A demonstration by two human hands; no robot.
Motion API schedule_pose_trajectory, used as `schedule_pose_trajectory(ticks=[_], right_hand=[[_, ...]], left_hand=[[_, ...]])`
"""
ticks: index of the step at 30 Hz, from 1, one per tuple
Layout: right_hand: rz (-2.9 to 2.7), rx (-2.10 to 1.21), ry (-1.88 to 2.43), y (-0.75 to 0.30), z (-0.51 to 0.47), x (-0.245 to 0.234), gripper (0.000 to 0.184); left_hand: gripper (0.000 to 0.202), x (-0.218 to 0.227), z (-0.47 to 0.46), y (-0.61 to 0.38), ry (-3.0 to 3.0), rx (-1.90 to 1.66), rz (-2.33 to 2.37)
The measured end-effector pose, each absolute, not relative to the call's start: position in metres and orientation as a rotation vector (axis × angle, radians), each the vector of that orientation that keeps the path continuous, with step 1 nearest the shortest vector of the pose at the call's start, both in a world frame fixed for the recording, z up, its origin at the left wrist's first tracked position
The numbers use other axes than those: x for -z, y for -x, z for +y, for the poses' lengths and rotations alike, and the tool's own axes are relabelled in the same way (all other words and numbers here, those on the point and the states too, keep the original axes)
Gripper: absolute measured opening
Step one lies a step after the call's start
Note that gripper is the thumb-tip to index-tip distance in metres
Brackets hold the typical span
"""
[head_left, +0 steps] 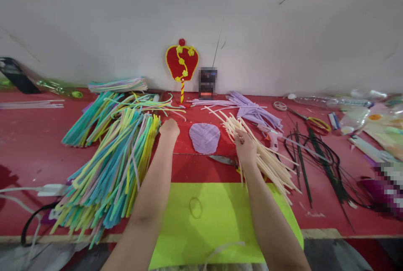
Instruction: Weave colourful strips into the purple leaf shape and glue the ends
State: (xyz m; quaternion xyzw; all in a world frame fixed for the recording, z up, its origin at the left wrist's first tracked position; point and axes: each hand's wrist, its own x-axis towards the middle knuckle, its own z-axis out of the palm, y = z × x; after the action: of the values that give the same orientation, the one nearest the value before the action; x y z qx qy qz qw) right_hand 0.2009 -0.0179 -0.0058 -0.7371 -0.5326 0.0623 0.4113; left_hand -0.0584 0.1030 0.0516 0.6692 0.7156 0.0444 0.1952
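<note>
My right hand is closed on a bundle of cream pipe cleaners, its fingers curled over their upper part. My left hand is curled beside the right edge of a big heap of multicoloured pipe cleaners; its fingertips are hidden from view. Between the hands a flat lilac shield-shaped piece, made of pipe cleaners laid in a V pattern, lies on the red table. Behind the cream bundle rests a bunch of lilac pipe cleaners.
A red lollipop-shaped ornament stands against the white wall. Scissors lie partly under the cream bundle. At right are a glue gun, yellow-handled scissors, cables and plastic bottles. A lime-green sheet covers the front edge.
</note>
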Motion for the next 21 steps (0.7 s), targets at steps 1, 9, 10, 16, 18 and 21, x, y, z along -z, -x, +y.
schedule_pose_trajectory(ticks=[1,9,10,16,18,21], right_hand=[[-1.326,-0.132,1.841,-0.200,-0.018,0.004,0.032],[-1.319,-0.084,1.710,-0.189,-0.022,-0.009,0.031],[-1.353,-0.087,1.687,-0.187,-0.022,-0.010,0.030],[-1.558,-0.125,1.580,-0.175,-0.020,-0.014,0.029],[-1.562,-0.140,1.582,-0.175,-0.020,-0.013,0.029],[-1.574,-0.200,1.634,-0.177,-0.021,-0.010,0.031]], left_hand=[[0.036,-0.053,0.103,0.057,-1.879,-0.176,2.031],[0.034,-0.045,0.078,-0.017,-1.620,-0.577,1.130],[0.031,-0.041,0.073,-0.029,-1.512,-0.674,1.043],[0.013,-0.032,0.058,-0.057,-1.032,-0.869,0.818],[0.011,-0.035,0.058,-0.053,-0.954,-0.925,0.820],[0.012,-0.040,0.062,-0.046,-0.909,-1.021,0.823]])
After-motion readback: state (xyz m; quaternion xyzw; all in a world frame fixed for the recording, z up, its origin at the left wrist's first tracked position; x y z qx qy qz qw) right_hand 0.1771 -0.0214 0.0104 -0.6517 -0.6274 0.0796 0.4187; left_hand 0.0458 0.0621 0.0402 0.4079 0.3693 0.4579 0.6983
